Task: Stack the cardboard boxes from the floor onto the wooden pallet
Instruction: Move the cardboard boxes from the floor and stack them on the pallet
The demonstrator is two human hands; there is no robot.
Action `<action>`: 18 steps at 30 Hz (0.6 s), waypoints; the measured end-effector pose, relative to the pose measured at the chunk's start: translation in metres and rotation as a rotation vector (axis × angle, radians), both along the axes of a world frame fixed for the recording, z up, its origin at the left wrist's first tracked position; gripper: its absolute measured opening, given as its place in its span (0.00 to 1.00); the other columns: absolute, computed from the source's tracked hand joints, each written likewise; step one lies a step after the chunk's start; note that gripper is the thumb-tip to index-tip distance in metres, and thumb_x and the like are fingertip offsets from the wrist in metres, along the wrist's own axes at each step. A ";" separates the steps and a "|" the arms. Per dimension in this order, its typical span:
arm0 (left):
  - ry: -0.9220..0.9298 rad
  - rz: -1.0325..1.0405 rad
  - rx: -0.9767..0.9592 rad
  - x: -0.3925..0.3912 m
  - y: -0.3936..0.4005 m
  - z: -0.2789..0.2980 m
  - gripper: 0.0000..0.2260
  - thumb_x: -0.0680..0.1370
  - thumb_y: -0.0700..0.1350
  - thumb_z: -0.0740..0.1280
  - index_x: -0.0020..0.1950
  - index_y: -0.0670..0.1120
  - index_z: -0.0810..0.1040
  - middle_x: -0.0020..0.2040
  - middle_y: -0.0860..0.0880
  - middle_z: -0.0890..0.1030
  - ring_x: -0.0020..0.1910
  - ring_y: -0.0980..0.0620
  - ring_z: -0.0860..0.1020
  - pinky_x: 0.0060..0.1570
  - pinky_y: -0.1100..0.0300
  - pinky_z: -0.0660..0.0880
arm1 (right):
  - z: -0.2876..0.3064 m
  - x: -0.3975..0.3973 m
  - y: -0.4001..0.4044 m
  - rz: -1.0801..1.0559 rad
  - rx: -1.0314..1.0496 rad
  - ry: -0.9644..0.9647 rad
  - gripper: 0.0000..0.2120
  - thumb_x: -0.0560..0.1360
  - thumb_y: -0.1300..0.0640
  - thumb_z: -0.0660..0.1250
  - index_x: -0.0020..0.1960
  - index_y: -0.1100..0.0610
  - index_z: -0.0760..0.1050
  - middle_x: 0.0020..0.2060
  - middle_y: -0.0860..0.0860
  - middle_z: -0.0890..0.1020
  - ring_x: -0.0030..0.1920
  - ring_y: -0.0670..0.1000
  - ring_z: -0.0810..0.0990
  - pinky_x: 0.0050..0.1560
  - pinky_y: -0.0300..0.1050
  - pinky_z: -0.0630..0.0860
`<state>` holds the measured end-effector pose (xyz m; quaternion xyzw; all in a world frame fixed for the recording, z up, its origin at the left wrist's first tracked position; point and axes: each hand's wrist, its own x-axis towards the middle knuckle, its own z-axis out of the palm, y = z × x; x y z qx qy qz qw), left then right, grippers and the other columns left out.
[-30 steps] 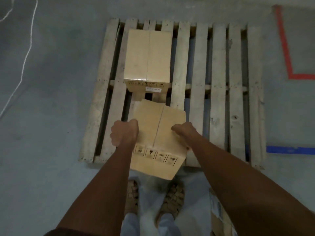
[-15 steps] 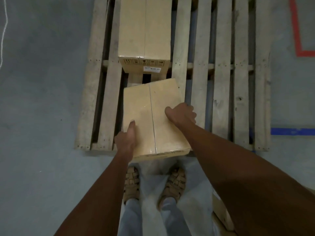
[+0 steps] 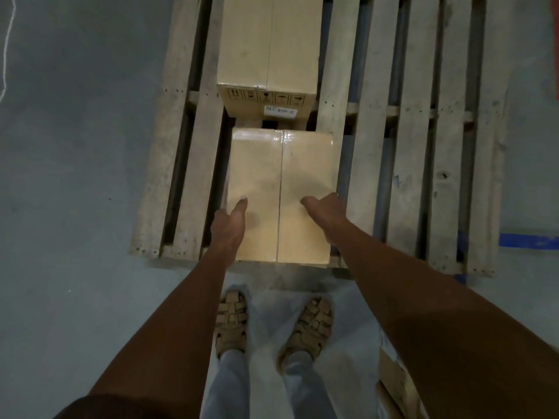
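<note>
A taped cardboard box (image 3: 279, 170) lies flat on the near part of the wooden pallet (image 3: 411, 164), squared to the slats. My left hand (image 3: 229, 225) holds its left side, thumb lying on the top face. My right hand (image 3: 325, 211) holds its right side, thumb on top and fingers hidden over the edge. A second cardboard box (image 3: 269, 40) with handling symbols and a label sits on the pallet just beyond, a narrow gap between the two.
Grey concrete floor surrounds the pallet. My sandalled feet (image 3: 272, 325) stand right at the pallet's near edge. Another cardboard box (image 3: 393, 385) lies on the floor at my lower right. Blue tape (image 3: 526, 239) marks the floor on the right.
The box was tilted in the air over the pallet's near edge; it has come down flat onto the slats and straightened. Both hands slid to its sides. The camera has leaned closer.
</note>
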<state>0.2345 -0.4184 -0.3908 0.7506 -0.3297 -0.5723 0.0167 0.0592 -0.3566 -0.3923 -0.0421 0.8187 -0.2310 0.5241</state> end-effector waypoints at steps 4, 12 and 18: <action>-0.017 0.062 -0.073 -0.015 -0.001 0.004 0.37 0.82 0.62 0.62 0.83 0.45 0.52 0.79 0.40 0.64 0.75 0.37 0.67 0.71 0.44 0.66 | 0.017 0.013 -0.007 0.239 -0.005 0.409 0.32 0.77 0.53 0.65 0.77 0.61 0.59 0.72 0.61 0.66 0.69 0.61 0.69 0.66 0.57 0.73; -0.032 -0.206 -0.286 -0.018 -0.002 0.027 0.27 0.86 0.57 0.53 0.82 0.46 0.57 0.71 0.42 0.74 0.62 0.44 0.79 0.58 0.50 0.79 | 0.031 0.007 -0.014 0.304 -0.074 0.246 0.40 0.78 0.33 0.61 0.79 0.58 0.57 0.71 0.61 0.71 0.68 0.63 0.72 0.67 0.55 0.71; 0.079 -0.754 -0.650 -0.064 0.019 0.040 0.27 0.82 0.42 0.65 0.80 0.49 0.62 0.61 0.49 0.79 0.56 0.49 0.79 0.55 0.50 0.81 | 0.039 -0.009 -0.005 0.289 0.082 0.307 0.59 0.63 0.19 0.60 0.81 0.51 0.45 0.77 0.58 0.61 0.72 0.66 0.67 0.68 0.66 0.67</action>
